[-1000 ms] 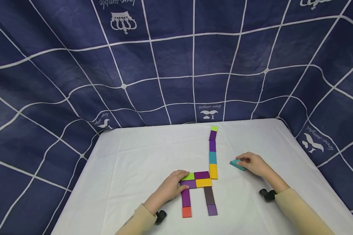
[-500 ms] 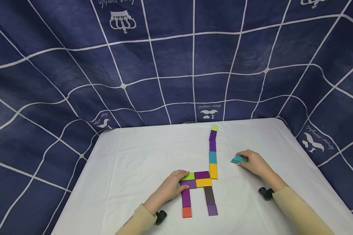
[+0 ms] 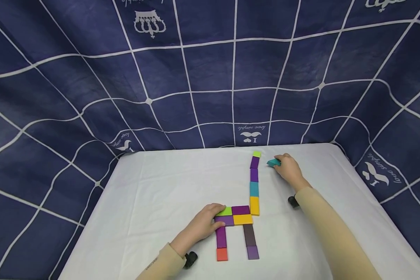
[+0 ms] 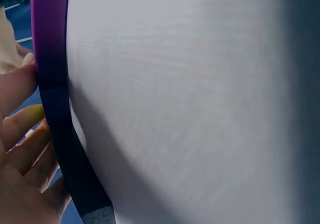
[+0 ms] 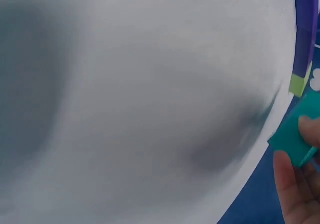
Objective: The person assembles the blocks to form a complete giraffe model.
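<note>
In the head view my left hand [image 3: 203, 222] rests at the left end of a flat block layout, its fingertips on a lime block [image 3: 225, 211] and its thumb on a purple block [image 3: 227, 221]. The left wrist view shows those fingers mostly extended beside the blocks' edge. My right hand [image 3: 289, 172] pinches a teal block [image 5: 294, 134] between thumb and fingers; it looks wedge-shaped, though the fingers cover part of it. That block is above the cloth, just right of the top of an upright column of blocks. The column ends in a small lime block [image 3: 257, 154].
The column continues down through purple, teal and yellow [image 3: 254, 206] blocks. Two legs extend below the body: magenta [image 3: 221, 236] over red [image 3: 222, 254], and brown [image 3: 249, 235] over purple [image 3: 252, 252]. A white cloth [image 3: 168, 175] covers the table, with a navy checked curtain [image 3: 210, 109] around it.
My right hand has lifted the teal block and carried it farther back and slightly left, towards the column's top. The left hand and the laid blocks stay in place.
</note>
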A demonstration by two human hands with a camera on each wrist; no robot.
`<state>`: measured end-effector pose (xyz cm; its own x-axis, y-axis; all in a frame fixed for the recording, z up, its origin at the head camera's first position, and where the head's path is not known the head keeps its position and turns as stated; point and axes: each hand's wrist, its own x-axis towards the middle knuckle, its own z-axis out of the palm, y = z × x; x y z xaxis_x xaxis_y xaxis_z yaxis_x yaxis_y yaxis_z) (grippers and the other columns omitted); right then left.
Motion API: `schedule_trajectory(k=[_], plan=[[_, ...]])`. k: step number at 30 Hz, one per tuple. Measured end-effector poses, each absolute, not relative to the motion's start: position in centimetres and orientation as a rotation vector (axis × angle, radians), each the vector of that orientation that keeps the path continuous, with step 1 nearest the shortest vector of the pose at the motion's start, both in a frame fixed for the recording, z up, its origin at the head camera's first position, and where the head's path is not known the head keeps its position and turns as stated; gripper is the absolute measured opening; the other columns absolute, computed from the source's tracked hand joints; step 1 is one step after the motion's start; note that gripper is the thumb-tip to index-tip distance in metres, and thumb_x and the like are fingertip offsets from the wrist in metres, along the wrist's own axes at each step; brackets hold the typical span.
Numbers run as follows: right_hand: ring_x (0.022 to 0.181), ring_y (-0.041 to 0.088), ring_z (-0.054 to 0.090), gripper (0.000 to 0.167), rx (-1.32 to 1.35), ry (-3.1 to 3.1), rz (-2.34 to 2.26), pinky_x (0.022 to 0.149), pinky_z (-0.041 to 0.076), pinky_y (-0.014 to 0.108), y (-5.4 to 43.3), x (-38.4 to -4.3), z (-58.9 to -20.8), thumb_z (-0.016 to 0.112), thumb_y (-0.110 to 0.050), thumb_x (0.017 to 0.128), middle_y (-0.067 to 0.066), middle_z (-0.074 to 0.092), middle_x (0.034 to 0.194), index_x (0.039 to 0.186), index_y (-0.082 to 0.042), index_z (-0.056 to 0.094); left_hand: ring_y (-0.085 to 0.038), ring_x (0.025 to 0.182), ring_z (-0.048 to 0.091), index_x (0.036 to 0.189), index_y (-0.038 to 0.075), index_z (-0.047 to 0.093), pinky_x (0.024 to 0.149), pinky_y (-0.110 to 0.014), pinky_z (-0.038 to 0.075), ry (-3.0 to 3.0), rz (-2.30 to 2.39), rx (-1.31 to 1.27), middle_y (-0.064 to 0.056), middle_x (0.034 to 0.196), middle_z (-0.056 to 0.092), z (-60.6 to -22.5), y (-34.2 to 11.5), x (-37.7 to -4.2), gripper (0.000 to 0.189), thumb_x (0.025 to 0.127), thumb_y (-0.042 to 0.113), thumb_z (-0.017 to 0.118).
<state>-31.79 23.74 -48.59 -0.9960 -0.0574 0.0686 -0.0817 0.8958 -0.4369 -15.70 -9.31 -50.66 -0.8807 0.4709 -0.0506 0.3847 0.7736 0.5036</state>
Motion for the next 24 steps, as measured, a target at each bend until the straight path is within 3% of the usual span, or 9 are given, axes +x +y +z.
schedule_trajectory(k=[11,19,24], plan=[[0.113,0.045,0.060,0.044,0.056,-2.980,0.606,0.100,0.049,0.053,22.0,-33.5,-50.4,0.058,0.003,0.091,0.033,0.056,0.121,0.133,0.012,0.052,-0.022,0.131,0.051,0.141,0.009,0.054,0.111,-0.037,0.042,2.796,0.721,0.681,-0.005,0.140,0.056,-50.6,-9.3,-15.7,0.052,0.094,0.030,0.066],[0.096,0.044,0.066,0.027,0.096,-2.823,0.606,0.084,0.055,0.052,22.8,-31.9,-50.3,0.060,0.000,0.091,0.030,0.063,0.106,0.115,0.010,0.063,-0.022,0.131,0.051,0.140,0.010,0.054,0.111,-0.037,0.042,2.791,0.720,0.667,-0.005,0.140,0.056,-50.6,-9.2,-15.7,0.052,0.094,0.030,0.066],[0.100,0.044,0.065,0.024,0.248,-2.742,0.584,0.087,0.055,0.051,23.1,-31.4,-50.1,0.060,0.005,0.089,0.029,0.065,0.109,0.110,0.011,0.068,-0.023,0.131,0.051,0.140,0.009,0.055,0.111,-0.038,0.042,2.795,0.726,0.666,-0.006,0.139,0.056,-50.4,-9.2,-15.7,0.051,0.094,0.029,0.067]])
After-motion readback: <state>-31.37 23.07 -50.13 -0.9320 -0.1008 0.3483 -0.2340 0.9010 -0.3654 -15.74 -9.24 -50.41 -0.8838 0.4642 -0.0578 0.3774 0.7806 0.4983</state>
